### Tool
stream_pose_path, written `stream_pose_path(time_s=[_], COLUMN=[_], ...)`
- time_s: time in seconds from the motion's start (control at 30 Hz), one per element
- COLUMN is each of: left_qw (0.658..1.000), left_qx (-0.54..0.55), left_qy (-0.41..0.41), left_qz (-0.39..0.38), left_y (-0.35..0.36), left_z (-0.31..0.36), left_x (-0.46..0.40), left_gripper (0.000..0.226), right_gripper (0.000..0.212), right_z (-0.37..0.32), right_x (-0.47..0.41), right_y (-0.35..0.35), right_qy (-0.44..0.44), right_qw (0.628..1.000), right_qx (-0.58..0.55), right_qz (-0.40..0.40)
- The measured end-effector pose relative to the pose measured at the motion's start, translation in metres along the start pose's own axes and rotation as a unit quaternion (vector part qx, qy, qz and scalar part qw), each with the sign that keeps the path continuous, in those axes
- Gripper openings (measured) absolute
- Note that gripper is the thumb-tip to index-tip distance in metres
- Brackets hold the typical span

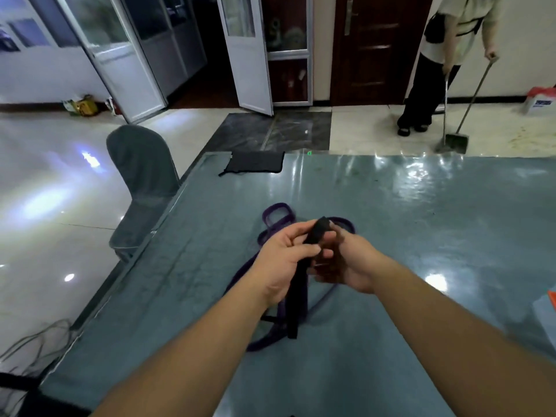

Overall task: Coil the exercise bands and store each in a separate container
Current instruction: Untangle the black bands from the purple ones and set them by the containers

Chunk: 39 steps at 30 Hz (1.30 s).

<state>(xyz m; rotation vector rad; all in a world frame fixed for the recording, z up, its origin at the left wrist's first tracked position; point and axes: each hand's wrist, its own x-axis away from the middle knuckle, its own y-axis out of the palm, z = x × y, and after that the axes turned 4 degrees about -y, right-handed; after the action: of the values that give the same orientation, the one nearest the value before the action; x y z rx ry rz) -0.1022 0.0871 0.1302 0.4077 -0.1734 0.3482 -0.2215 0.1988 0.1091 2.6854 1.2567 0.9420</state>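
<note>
A black exercise band point(296, 299) hangs from both my hands above the table's middle. My left hand point(282, 263) pinches its folded upper end, and my right hand point(346, 263) grips the same band just to the right. The band's lower end dangles to the table. Under my hands lies a purple exercise band point(275, 218), loosely looped and partly hidden by my wrists. A flat black drawstring pouch point(255, 162) rests at the table's far edge.
The table point(421, 236) has a glossy blue-grey cover. A grey covered chair point(141, 176) stands at its left side. Cables point(36, 341) lie on the floor at lower left. A person sweeps with a broom and dustpan point(454, 142) beyond the far edge. A white-and-orange object point(549, 308) shows at the right edge.
</note>
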Motion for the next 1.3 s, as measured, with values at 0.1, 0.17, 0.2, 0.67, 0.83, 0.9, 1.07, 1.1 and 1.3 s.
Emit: stream_pose_path(time_s=[0.1, 0.17, 0.2, 0.67, 0.83, 0.9, 1.07, 1.1, 1.3], left_qw=[0.996, 0.994, 0.994, 0.925, 0.936, 0.932, 0.959, 0.969, 0.992], left_qx=[-0.062, -0.077, -0.084, -0.373, -0.324, -0.296, -0.215, -0.202, -0.114], left_qy=[0.021, 0.022, 0.015, 0.046, 0.043, 0.004, -0.026, -0.022, -0.014], left_qz=[-0.062, -0.072, -0.075, 0.061, -0.131, -0.211, -0.183, -0.137, -0.043], left_y=[-0.009, -0.019, -0.025, -0.044, -0.004, 0.006, 0.023, 0.023, 0.024], left_z=[-0.002, -0.005, -0.007, 0.004, 0.021, 0.02, 0.01, 0.011, 0.038], left_x=[0.002, 0.002, 0.001, -0.059, -0.069, -0.066, -0.059, -0.06, -0.074], left_gripper=[0.053, 0.052, 0.048, 0.087, 0.065, 0.043, 0.007, 0.01, 0.027], right_gripper=[0.055, 0.036, 0.032, 0.044, 0.039, 0.038, 0.036, 0.032, 0.014], right_z=[-0.03, -0.045, -0.052, -0.14, -0.16, -0.165, -0.172, -0.171, -0.134], right_x=[-0.003, -0.004, -0.004, 0.089, 0.124, 0.132, 0.146, 0.148, 0.133], right_y=[0.015, 0.023, 0.024, 0.016, 0.015, 0.01, -0.016, -0.022, -0.051], right_qy=[0.021, 0.018, 0.009, -0.281, -0.384, -0.416, -0.442, -0.433, -0.354], right_qw=[0.999, 0.999, 0.998, 0.926, 0.894, 0.882, 0.887, 0.892, 0.922], right_qx=[-0.042, -0.023, -0.028, 0.245, 0.224, 0.213, 0.079, 0.067, 0.104], right_qz=[-0.019, 0.026, 0.046, 0.067, 0.048, 0.067, 0.109, 0.109, 0.119])
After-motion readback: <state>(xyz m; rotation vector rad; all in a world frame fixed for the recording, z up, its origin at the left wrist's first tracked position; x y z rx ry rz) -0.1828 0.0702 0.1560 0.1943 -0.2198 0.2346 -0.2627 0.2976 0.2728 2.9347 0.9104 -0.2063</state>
